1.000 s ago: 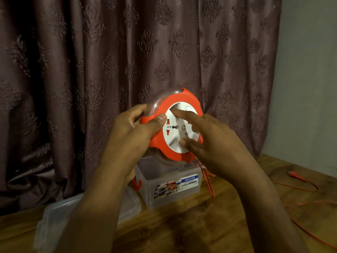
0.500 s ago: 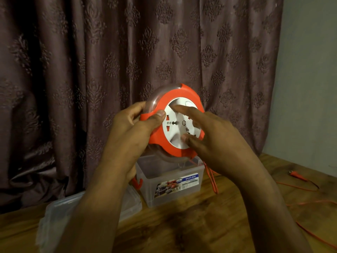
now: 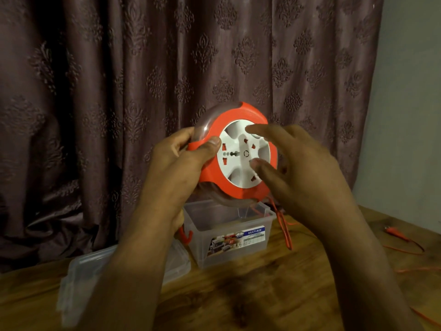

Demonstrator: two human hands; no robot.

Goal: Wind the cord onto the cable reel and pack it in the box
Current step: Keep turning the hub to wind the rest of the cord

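An orange cable reel [image 3: 214,173] with a white socket disc [image 3: 241,154] is held up in front of the curtain, above a clear plastic box [image 3: 229,232]. My left hand [image 3: 181,163] grips the reel's left rim, thumb on the orange face. My right hand [image 3: 296,168] has its forefinger and thumb tips on the white disc, fingers spread. An orange cord [image 3: 285,228] hangs from the reel's lower right and trails over the table to its plug [image 3: 393,231] at the right.
The box's clear lid [image 3: 81,278] lies on the wooden table [image 3: 238,302] at the left. A dark patterned curtain [image 3: 143,68] hangs right behind; a grey wall [image 3: 410,91] is at the right. More cord loops lie near the table's right edge.
The white disc has turned under my right fingers. My right hand has shifted a little right and up on the disc. My left hand keeps its grip.
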